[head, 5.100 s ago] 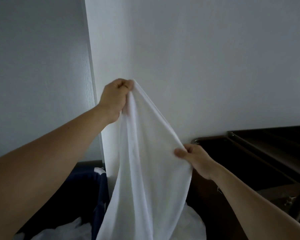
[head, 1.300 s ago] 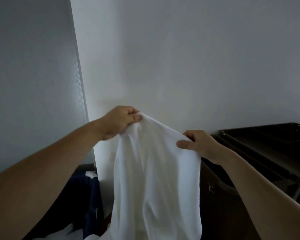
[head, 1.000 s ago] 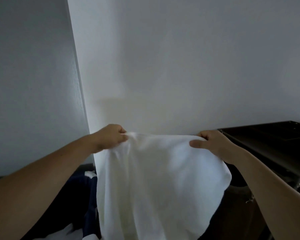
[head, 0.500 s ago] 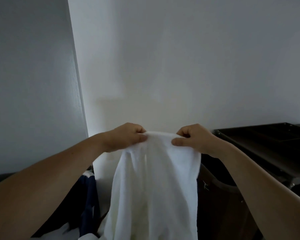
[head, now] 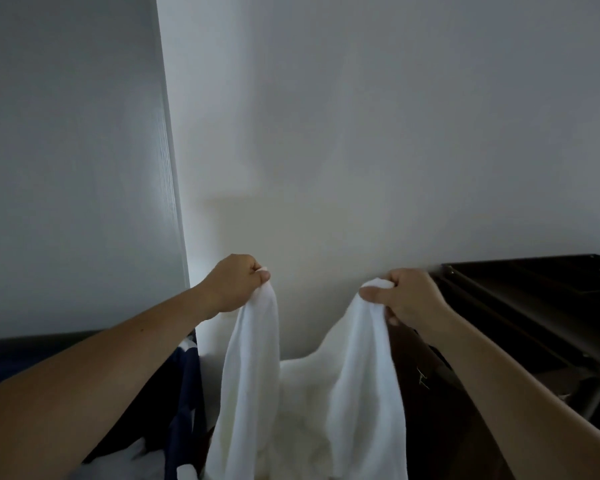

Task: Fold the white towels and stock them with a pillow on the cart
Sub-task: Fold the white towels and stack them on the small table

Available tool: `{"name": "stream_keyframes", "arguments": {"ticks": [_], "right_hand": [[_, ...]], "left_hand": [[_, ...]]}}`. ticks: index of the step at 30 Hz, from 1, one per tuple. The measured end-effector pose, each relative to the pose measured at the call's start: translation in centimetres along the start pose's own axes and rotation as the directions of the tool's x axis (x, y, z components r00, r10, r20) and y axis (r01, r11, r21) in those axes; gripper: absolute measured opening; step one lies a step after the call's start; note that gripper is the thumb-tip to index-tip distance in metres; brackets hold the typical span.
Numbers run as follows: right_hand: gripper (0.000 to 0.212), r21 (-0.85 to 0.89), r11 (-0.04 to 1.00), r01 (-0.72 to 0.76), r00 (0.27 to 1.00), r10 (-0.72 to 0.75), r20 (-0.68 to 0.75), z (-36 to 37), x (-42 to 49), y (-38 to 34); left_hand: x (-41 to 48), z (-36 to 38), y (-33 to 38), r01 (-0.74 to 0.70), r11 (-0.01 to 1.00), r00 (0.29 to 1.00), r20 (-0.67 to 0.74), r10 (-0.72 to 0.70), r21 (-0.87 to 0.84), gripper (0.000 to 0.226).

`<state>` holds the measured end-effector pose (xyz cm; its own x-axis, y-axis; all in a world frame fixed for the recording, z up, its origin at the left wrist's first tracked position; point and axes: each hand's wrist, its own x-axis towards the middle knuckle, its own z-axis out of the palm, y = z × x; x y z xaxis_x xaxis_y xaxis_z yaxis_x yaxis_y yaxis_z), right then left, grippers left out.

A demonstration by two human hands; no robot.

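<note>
White towel [head: 253, 375]: hangs, middle sagging. Left hand [head: 234, 284]: fingers curled, pinching top corner. Right hand [head: 404, 299], 3 o'clock of left: pinching other corner. Dark cart [head: 534, 296]: 3 o'clock.

A dim room corner.
The white wall [head: 395, 133] meets a grey panel [head: 66, 150] at the left; dark furniture [head: 534, 306] stands against the wall at the right.

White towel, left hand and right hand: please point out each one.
left hand [head: 234, 284], head view: back of the hand.
right hand [head: 407, 296], head view: back of the hand.
white towel [head: 253, 375], head view: the fold hanging below the left hand.
</note>
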<state>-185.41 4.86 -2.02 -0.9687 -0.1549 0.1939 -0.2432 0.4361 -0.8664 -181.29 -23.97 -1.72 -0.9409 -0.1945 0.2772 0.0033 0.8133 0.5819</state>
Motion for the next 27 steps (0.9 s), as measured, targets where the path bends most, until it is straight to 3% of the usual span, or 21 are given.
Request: {"name": "stream_keyframes", "arguments": {"ticks": [4, 6, 11, 16, 22, 25, 27], "right_hand": [[0.019, -0.047, 0.999, 0.024, 0.995, -0.019, 0.103, 4.6, -0.2, -1.4], [0.016, 0.04, 0.999, -0.003, 0.988, -0.004, 0.155, 6.0, -0.2, -2.4], [0.021, 0.239, 0.97, -0.047, 0.982, 0.0, 0.191, 7.6, -0.9, -3.7], [0.017, 0.392, 0.901, -0.189, 0.955, 0.075, 0.288, 8.0, -1.1, -3.6], [0.02, 0.24, 0.968, -0.073, 0.963, 0.005, 0.27, 8.0, -1.0, -3.2], [0.013, 0.061, 0.996, 0.068, 0.983, -0.077, 0.165, 8.8, -0.6, -3.0], [0.018, -0.08, 0.984, 0.16, 0.977, -0.147, 0.154, 8.6, -0.3, -3.1]], "left_hand": [[-1.2, 1.9, 2.8, -0.103, 0.995, 0.987, -0.122, 0.104, 0.014, 0.029], [-2.0, 3.3, 4.0, -0.158, 0.987, 0.977, -0.147, 0.155, -0.01, 0.026], [-3.4, 5.3, 3.8, -0.166, 0.983, 0.982, -0.103, 0.158, -0.078, 0.028], [-4.3, 5.6, 2.6, -0.156, 0.98, 0.988, -0.028, 0.154, -0.121, 0.032], [-4.6, 6.4, 2.2, -0.145, 0.978, 0.988, 0.024, 0.151, -0.151, 0.027], [-4.9, 7.5, 2.0, -0.106, 0.978, 0.994, -0.057, 0.097, -0.18, 0.028], [-4.9, 7.7, 1.7, -0.114, 0.975, 0.988, -0.127, 0.09, -0.193, 0.026]]}}
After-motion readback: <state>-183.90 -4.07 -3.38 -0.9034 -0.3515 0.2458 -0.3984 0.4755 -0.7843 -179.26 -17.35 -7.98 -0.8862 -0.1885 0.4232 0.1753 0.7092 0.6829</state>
